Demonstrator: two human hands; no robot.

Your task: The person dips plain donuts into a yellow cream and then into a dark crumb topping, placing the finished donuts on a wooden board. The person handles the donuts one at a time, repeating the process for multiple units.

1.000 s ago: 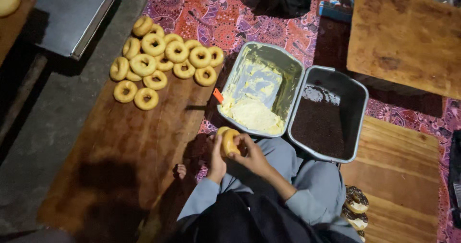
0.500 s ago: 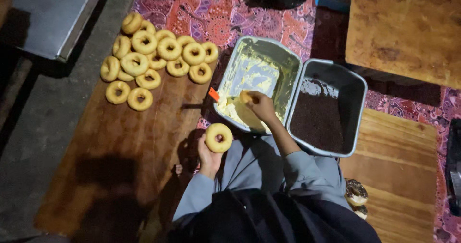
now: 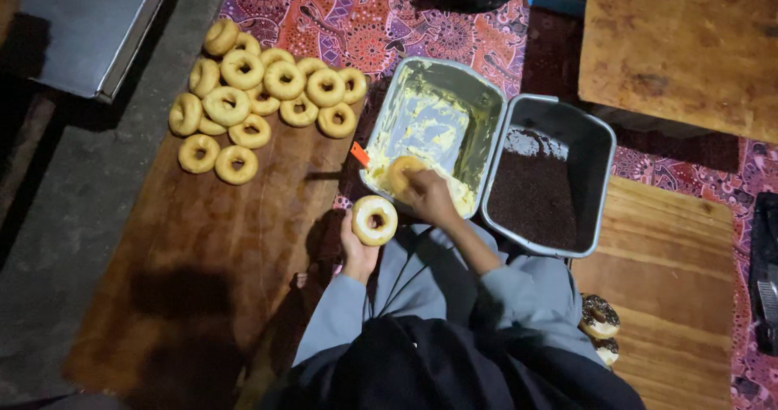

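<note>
As the record stood at this moment, the following were noted:

- Left hand (image 3: 357,250): closed around a split ring doughnut (image 3: 374,219), held cut face up just in front of the trays.
- Right hand (image 3: 431,198): closed on a doughnut half (image 3: 403,172), pressed into the pale cream at the near end of the cream tray (image 3: 478,94).
- Cream tray: mostly scraped bare, a bank of cream left along the near wall; an orange-handled tool (image 3: 359,153) rested at its left rim.
- Sprinkle tray (image 3: 601,143): touching the cream tray on its right, dark sprinkles covering the floor.
- Progress, as judged: two coated doughnuts (image 3: 600,317) finished, lying by the right elbow; a pile of plain doughnuts (image 3: 259,94) left to do.
- Wooden board (image 3: 203,240): bore the plain pile at its far end.
- Obstructions: none seen between hands and trays; patterned cloth (image 3: 356,21) beneath.
</note>
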